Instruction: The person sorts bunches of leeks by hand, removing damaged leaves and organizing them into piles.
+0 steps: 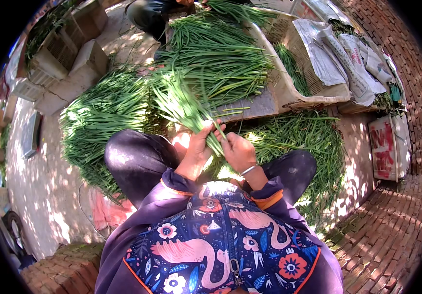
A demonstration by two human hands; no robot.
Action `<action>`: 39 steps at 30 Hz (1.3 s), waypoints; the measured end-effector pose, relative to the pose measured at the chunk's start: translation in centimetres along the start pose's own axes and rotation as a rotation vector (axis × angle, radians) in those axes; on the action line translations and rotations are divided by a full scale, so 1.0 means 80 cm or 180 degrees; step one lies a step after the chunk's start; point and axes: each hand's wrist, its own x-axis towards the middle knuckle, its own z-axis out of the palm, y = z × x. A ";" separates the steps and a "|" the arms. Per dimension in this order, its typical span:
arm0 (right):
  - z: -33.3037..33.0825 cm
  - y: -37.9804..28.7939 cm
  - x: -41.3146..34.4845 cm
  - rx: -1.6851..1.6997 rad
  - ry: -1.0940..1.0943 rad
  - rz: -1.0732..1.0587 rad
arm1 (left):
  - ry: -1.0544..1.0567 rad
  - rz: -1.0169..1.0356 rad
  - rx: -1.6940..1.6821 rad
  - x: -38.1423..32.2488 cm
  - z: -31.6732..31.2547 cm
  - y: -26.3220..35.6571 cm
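Note:
My left hand (pixel 198 147) is closed around a bundle of long green leaves (pixel 181 103) that look like garlic chives. The bundle slants up and left from my grip, its leaf tips blurred. At its cut lower end, my right hand (pixel 239 151) pinches a few stalks between thumb and fingers, with a bracelet at the wrist. Just ahead, a broad layer of chives (pixel 218 62) lies across a low board (pixel 258 104), with some loose stalks near its front edge. A large heap of chives (pixel 100 110) rests on the ground to the left, beside my knee.
Loose leaves (pixel 317 147) pile on the ground at right. A plastic crate (pixel 282 86) holding chives adjoins the board, with white sacks (pixel 354 66) beyond. More crates (pixel 56 55) stand at upper left. Another person's leg (pixel 143 16) is across the board. A brick wall (pixel 398 44) rises right.

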 end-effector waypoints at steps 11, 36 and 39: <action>-0.059 0.034 0.053 0.0313 -0.2280 -0.0538 | 0.0360 -0.0145 0.0278 -0.005 0.023 0.006; -0.092 0.152 0.219 -0.1286 0.0711 -0.0213 | 0.0931 0.0029 0.0783 -0.008 0.019 -0.001; -0.132 0.180 0.208 -0.1074 0.0806 -0.0257 | 0.0647 0.0092 0.0977 -0.012 0.023 0.010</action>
